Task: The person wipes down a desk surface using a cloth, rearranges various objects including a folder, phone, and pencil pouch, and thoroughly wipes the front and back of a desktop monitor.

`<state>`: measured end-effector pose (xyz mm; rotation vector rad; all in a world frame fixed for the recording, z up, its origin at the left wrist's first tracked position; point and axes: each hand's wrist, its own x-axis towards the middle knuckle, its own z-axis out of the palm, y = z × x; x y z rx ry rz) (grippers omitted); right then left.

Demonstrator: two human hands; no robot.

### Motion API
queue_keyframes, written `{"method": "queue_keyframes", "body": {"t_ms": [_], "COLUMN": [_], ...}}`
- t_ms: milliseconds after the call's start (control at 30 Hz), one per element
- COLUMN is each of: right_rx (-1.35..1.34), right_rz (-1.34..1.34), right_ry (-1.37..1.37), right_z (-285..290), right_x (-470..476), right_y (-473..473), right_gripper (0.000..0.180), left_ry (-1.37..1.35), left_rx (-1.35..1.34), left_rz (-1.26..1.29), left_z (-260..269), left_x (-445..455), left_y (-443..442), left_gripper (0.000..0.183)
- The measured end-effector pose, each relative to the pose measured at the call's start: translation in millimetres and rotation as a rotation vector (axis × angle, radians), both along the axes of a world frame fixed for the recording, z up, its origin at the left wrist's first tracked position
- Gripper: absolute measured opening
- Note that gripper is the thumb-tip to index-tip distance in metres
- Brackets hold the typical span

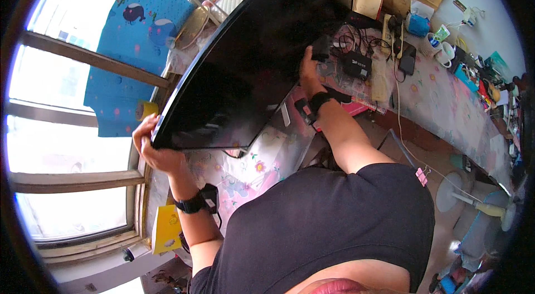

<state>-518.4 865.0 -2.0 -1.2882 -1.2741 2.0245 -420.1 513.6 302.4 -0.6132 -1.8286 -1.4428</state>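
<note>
A large flat black television or monitor screen stands tilted over a table with a floral plastic cloth. My left hand grips the screen's outer corner beside the window. My right hand reaches to the screen's inner edge, next to a small dark object; the fingers are partly hidden, and whether they hold that object or the screen cannot be told. A black set-top box with tangled black cables lies just right of this hand.
Windows with a blue whale-print cloth line the left side. On the long side table are a power strip, a black phone, a blue tissue pack, a white mug and small clutter. A white fan stands at right, near a trailing cable.
</note>
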Motion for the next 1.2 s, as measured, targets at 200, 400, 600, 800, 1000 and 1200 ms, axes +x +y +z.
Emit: {"method": "queue_keyframes", "body": {"t_ms": [200, 400, 600, 800, 1000, 1200], "right_rx": [0.176, 0.137, 0.074, 0.39, 0.725, 0.969], "right_rz": [0.243, 0.276, 0.529, 0.713, 0.708, 0.683], "right_ry": [0.034, 0.155, 0.239, 0.359, 0.438, 0.703], "right_z": [44.2, 10.2, 16.2, -5.1, -4.2, 81.2], "right_x": [94.0, 144.0, 190.1, 204.4, 211.5, 219.0], "right_y": [-142.2, -246.1, -309.4, -354.8, -363.2, -338.3], "right_gripper": [0.093, 0.088, 0.076, 0.072, 0.058, 0.075], "left_ry": [0.02, -0.074, -0.03, 0.017, -0.021, -0.019], "left_rx": [0.037, 0.169, 0.129, 0.011, 0.078, 0.073], "left_rz": [-0.067, -0.173, -0.166, -0.077, -0.181, -0.203], "left_z": [5.7, 5.9, 9.0, 14.1, 17.6, 15.6], "left_x": [5.4, 0.3, 3.5, 11.1, 13.4, 10.8], "left_y": [-10.5, -1.2, 0.7, -1.2, 8.1, 0.4], "left_gripper": [0.026, 0.027, 0.028, 0.033, 0.031, 0.029]}}
